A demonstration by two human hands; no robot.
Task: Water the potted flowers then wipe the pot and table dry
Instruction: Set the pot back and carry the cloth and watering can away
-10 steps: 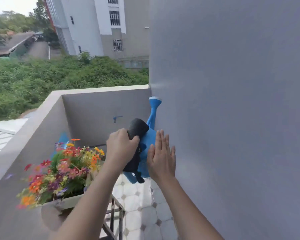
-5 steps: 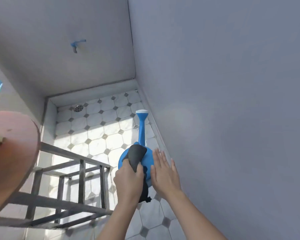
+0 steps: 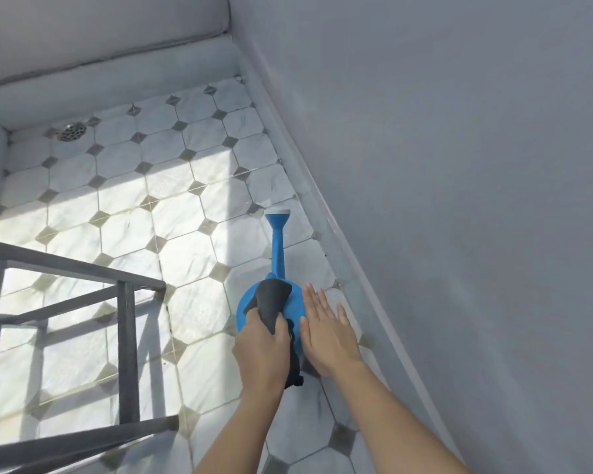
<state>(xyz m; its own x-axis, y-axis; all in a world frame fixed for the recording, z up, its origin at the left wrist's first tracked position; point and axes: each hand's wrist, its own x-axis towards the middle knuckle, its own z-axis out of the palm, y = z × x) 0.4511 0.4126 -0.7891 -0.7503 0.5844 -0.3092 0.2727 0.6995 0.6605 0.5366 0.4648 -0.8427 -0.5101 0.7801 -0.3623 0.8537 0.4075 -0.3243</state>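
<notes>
wall (image 3: 459, 165) close on right, metal frame (image 3: 127, 354) left, open floor (image 3: 185, 200) between

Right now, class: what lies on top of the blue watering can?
A dark cloth drapes over the blue watering can, gripped by the left hand. The right hand is flat beside it. The can's handle and opening are covered.

Sunlit tiled floor (image 3: 124, 206), grey walls (image 3: 459, 165), drain (image 3: 71, 132)

One head-worn camera looks steeply down past both forearms at the tiled floor (image 3: 185, 213), close to the wall (image 3: 459, 165) on its right.
</notes>
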